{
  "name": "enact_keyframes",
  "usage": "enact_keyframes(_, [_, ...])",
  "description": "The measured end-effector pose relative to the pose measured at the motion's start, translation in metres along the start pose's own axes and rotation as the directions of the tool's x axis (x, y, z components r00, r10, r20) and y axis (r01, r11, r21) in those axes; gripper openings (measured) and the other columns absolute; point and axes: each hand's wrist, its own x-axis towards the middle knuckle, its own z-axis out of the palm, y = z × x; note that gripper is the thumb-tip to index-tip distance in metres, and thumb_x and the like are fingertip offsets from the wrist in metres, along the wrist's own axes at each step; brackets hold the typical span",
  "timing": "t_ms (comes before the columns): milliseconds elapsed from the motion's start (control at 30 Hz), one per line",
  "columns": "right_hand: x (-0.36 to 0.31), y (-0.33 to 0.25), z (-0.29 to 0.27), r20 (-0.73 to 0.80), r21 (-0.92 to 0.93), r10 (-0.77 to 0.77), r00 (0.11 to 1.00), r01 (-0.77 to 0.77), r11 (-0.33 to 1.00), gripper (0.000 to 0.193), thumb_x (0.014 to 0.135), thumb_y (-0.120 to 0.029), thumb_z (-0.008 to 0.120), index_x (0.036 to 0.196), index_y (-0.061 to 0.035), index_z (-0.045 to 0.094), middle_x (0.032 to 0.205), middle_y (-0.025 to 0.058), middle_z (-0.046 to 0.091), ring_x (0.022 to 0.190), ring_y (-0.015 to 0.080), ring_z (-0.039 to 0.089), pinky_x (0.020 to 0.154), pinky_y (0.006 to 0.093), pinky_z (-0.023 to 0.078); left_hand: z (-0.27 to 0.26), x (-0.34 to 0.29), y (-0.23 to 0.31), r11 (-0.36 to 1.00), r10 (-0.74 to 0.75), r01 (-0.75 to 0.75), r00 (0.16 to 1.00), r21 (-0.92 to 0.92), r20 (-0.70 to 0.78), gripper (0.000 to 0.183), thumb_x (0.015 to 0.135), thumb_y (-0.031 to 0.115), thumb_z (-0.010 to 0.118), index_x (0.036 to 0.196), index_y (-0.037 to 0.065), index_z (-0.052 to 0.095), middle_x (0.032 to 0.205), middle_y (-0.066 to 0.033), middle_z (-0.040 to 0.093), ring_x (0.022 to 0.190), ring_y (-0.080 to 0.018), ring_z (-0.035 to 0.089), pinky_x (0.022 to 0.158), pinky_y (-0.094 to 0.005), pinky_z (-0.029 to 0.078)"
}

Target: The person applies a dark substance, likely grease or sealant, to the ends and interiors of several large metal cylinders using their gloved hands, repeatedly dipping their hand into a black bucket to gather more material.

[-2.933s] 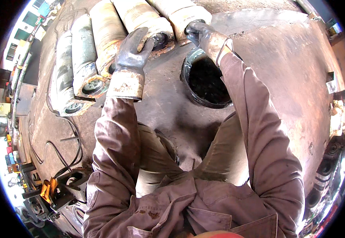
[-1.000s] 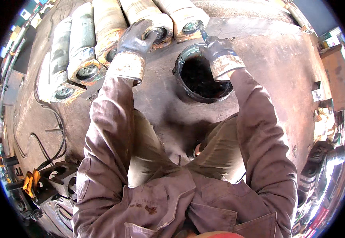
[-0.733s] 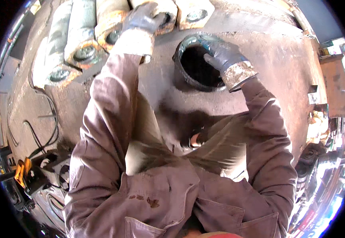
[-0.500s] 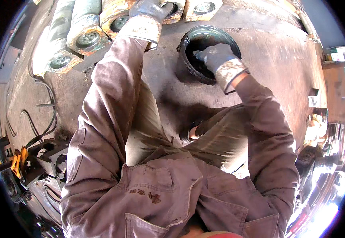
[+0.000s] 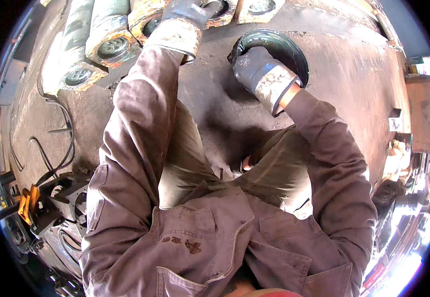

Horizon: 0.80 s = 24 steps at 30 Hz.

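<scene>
In the head view, a row of 5 cylinders (image 5: 144,11), pale and rust-stained, lies on the brown floor (image 5: 353,79) at the far left, their angular ends with round recesses facing near. The left hand (image 5: 185,16), in a dark grey glove with a stained pale cuff, rests at the end of the 4th cylinder from the left (image 5: 226,19). Its thumb stands apart from the other fingers; the upper edge cuts these off, so I cannot tell whether they grip. The 5th cylinder (image 5: 255,17) lies just beside, to the right.

The black bucket (image 5: 301,62) stands on the floor at far centre, nearer than the cylinders. The right hand (image 5: 263,73), in a matching glove, reaches into it over the near left rim. Its fingers are mostly hidden, and I cannot tell how wide they are or whether they hold anything.

At left, a black cable (image 5: 70,141) winds across the floor; nearer lies an orange-yellow metal piece (image 5: 27,204).
</scene>
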Motion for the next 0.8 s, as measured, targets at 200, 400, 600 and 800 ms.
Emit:
enact_keyframes(200, [-0.041, 0.045, 0.002, 0.074, 0.34, 0.218, 0.973, -0.23, 0.912, 0.037, 0.1, -0.024, 0.062, 0.136, -0.025, 0.071, 0.123, 0.0149, 0.077, 0.113, 0.0365, 0.074, 0.097, 0.049, 0.059, 0.022, -0.001, -0.007, 0.996, 0.029, -0.038, 0.993, -0.082, -0.111, 0.05, 0.085, 0.043, 0.083, 0.123, 0.011, 0.077, 0.12, -0.0168, 0.078, 0.11, -0.0347, 0.075, 0.098, -0.043, 0.061])
enact_keyframes(400, [-0.076, 0.067, -0.013, 0.376, 0.505, 0.273, 0.885, -0.443, 0.741, 0.05, 0.096, -0.036, 0.068, 0.142, -0.0155, 0.066, 0.117, 0.0214, 0.077, 0.11, 0.0388, 0.073, 0.098, 0.0482, 0.056, 0.025, 0.0, -0.014, 0.993, 0.111, -0.116, 0.983, -0.026, -0.149, 0.048, 0.086, 0.042, 0.083, 0.122, 0.012, 0.078, 0.119, -0.0162, 0.078, 0.106, -0.0329, 0.076, 0.095, -0.0429, 0.062])
enact_keyframes(600, [-0.067, 0.049, 0.002, 0.46, 0.659, 0.153, 0.875, -0.451, 0.602, 0.061, 0.095, -0.043, 0.07, 0.147, -0.011, 0.062, 0.126, 0.0235, 0.074, 0.113, 0.0399, 0.072, 0.103, 0.0468, 0.054, 0.031, -0.001, -0.02, 0.994, 0.047, -0.06, 0.99, -0.096, -0.134, 0.05, 0.085, 0.043, 0.084, 0.123, 0.012, 0.078, 0.116, -0.0152, 0.078, 0.102, -0.0329, 0.076, 0.093, -0.0426, 0.062])
enact_keyframes(800, [-0.067, 0.052, 0.026, 0.324, 0.787, 0.088, 0.942, -0.32, 0.527, 0.073, 0.091, -0.049, 0.078, 0.151, -0.0127, 0.06, 0.119, 0.0233, 0.076, 0.104, 0.0324, 0.075, 0.093, 0.0442, 0.057, 0.021, -0.005, -0.006, 0.999, 0.039, -0.036, 0.995, 0.034, -0.091, 0.049, 0.086, 0.045, 0.082, 0.125, 0.017, 0.076, 0.113, -0.0153, 0.078, 0.102, -0.0345, 0.075, 0.09, -0.0444, 0.061])
